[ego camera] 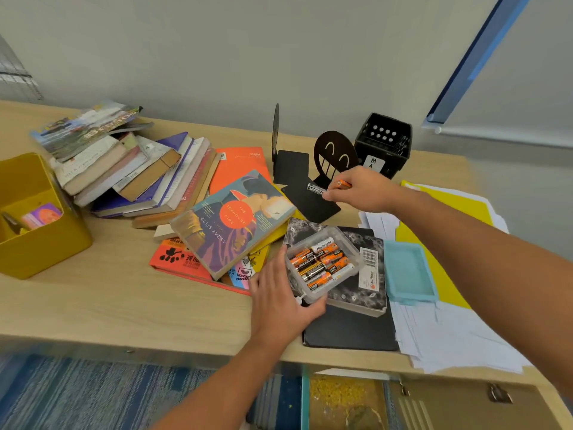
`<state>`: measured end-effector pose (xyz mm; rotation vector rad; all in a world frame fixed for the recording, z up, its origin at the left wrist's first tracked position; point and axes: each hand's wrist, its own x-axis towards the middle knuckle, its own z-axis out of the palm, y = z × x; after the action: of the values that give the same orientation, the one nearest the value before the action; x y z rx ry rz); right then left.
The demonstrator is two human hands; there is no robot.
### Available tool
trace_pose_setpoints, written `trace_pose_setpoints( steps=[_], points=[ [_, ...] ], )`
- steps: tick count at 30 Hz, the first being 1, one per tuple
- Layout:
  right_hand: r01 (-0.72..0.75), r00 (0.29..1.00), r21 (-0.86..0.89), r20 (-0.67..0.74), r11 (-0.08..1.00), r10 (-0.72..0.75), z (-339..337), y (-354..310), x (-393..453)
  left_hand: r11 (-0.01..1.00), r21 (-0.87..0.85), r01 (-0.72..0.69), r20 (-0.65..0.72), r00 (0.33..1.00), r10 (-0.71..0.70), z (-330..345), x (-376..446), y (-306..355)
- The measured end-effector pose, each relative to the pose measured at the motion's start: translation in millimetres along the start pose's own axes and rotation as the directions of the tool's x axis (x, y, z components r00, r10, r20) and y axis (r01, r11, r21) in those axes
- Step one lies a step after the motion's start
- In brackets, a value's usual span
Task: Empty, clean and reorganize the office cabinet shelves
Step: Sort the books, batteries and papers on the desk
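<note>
Left hand: the left hand (280, 301) is laid against the near-left corner of the clear plastic battery box (321, 268), thumb and fingers curled round its edge, so the grip is clenched on the box.
Right hand: the right hand (361, 190) is held over the far middle of the light wooden table (108, 305); a loose orange-and-black battery (316, 188) is pinched in its grip.
Battery box: it is filled with orange, black and white batteries and is rested on a grey marbled notebook (362, 283), itself on a black folder (350, 330).
Lid: a pale blue plastic lid (409, 274) is seen just right of the notebook, on white papers (449, 336).
Bookends: a black metal smiley-face bookend (336, 156) is stood just beyond the right hand.
Books: a slumped stack of paperback books (130, 169) is spread at far left.
Bins: a yellow plastic bin (40, 243) is placed at the left edge, a black perforated crate (384, 144) at far right.
</note>
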<state>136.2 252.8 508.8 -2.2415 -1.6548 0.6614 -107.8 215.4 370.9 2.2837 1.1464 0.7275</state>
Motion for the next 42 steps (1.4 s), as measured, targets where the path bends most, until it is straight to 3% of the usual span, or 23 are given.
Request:
trace_pose_setpoints(
  steps=[2, 4, 7, 11, 16, 22, 27, 32, 37, 42],
  points=[
    [-0.009, 0.997, 0.069, 0.08, 0.998, 0.004, -13, -9, -18, 1.0, 0.003, 0.01, 0.008, 1.0, -0.01, -1, -1, 2],
    [-0.079, 0.965, 0.085, 0.255, 0.993, 0.055, -23, -16, -32, 1.0, 0.007, 0.016, 0.01, 1.0, -0.016, 0, -2, 2],
    [-0.094, 0.898, -0.144, 0.414, 0.985, 0.146, -23, -25, -44, 1.0, 0.013, 0.024, 0.027, 0.999, -0.025, -1, -2, 2],
    [0.067, 0.892, -0.498, 0.419, 0.865, 0.172, -6, -45, -49, 1.0, 0.012, 0.025, 0.012, 1.0, -0.025, 0, -3, 1],
    [0.198, 0.884, -0.676, 0.436, 0.71, 0.169, 16, -66, -49, 1.0, -0.011, 0.015, -0.004, 1.0, -0.015, -1, -3, 1],
    [0.25, 0.832, -0.551, 0.543, 0.796, 0.115, 16, -57, -40, 1.0, -0.018, 0.011, 0.002, 1.0, -0.01, -1, -3, 1],
    [0.216, 0.831, -0.418, 0.553, 0.882, 0.059, 19, -37, -36, 1.0, -0.021, 0.011, 0.011, 1.0, -0.011, -2, -2, 2],
    [0.161, 0.884, -0.411, 0.464, 0.897, 0.054, 14, -28, -34, 1.0, -0.017, 0.006, 0.007, 1.0, -0.006, -2, -3, 2],
    [0.176, 0.844, -0.412, 0.53, 0.894, 0.078, 19, -24, -34, 1.0, -0.012, 0.008, 0.014, 1.0, -0.008, -2, -2, 2],
    [0.176, 0.874, -0.399, 0.483, 0.9, 0.043, 19, -21, -35, 1.0, -0.01, 0.008, 0.017, 1.0, -0.008, -2, -3, 2]
  ],
)
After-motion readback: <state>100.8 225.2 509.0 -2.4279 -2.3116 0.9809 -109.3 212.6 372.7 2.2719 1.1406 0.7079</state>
